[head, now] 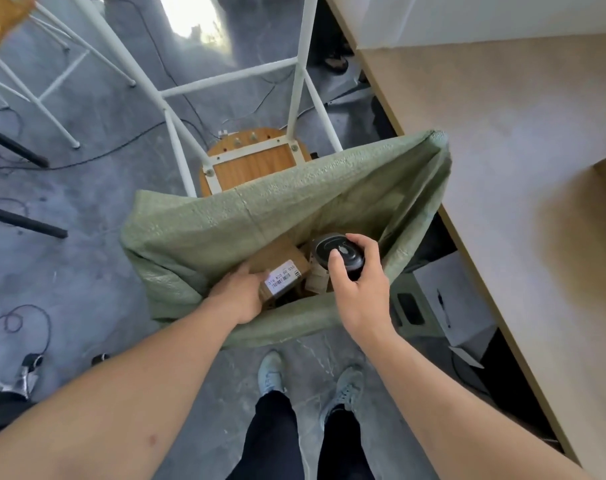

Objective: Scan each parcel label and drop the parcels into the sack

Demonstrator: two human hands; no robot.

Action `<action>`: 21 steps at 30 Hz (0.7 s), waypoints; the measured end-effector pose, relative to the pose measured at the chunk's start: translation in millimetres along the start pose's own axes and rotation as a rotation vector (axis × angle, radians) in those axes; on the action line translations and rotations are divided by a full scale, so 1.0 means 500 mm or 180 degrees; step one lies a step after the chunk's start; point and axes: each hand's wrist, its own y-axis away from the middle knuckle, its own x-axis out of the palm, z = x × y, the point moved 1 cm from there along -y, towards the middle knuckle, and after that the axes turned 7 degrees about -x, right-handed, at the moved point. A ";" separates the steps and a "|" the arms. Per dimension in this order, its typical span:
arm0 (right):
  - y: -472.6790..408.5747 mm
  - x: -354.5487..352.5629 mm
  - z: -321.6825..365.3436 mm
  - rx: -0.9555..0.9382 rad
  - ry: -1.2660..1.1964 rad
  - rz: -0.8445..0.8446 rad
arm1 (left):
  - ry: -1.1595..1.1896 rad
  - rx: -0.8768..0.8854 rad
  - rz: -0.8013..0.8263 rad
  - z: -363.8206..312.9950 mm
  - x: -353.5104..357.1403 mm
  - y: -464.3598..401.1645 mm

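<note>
A green woven sack point(197, 233) stands open on the floor in front of my feet. My left hand point(237, 294) reaches into its mouth and grips a brown cardboard parcel point(277, 261) whose white barcode label point(283, 277) faces up. My right hand point(358, 285) holds a black handheld scanner point(336, 254) over the sack opening, thumb on its top. Other brown parcels point(317, 282) lie deeper inside the sack, partly hidden by the scanner and the held parcel.
An upturned wooden stool with white legs point(253, 161) stands just behind the sack. A light wooden table point(502, 161) runs along the right. Boxes point(447, 299) sit under it. Cables point(20, 320) trail over the grey floor at left.
</note>
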 end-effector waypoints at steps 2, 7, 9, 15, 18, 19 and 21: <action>0.003 0.001 0.003 0.0009 0.0003 0.0002 | -0.0022 0.0144 -0.0103 -0.015 -0.011 0.000; 0.009 0.000 0.024 -0.0039 -0.0021 0.0014 | -0.0090 0.0320 -0.0211 -0.053 -0.060 0.021; 0.013 -0.004 0.035 -0.0050 -0.0043 -0.0040 | -0.0126 0.0435 -0.0278 -0.071 -0.080 0.039; 0.047 -0.038 0.068 -0.0097 -0.0097 -0.0278 | -0.0348 0.0765 -0.0464 -0.127 -0.125 0.110; 0.074 -0.070 0.084 -0.0123 -0.0140 -0.0499 | -0.0574 0.0897 -0.0642 -0.162 -0.151 0.154; 0.085 -0.082 0.089 -0.0142 -0.0151 -0.0576 | -0.0635 0.0939 -0.0713 -0.175 -0.159 0.171; 0.106 -0.111 0.096 -0.0185 -0.0178 -0.0711 | -0.0744 0.1019 -0.0832 -0.202 -0.172 0.207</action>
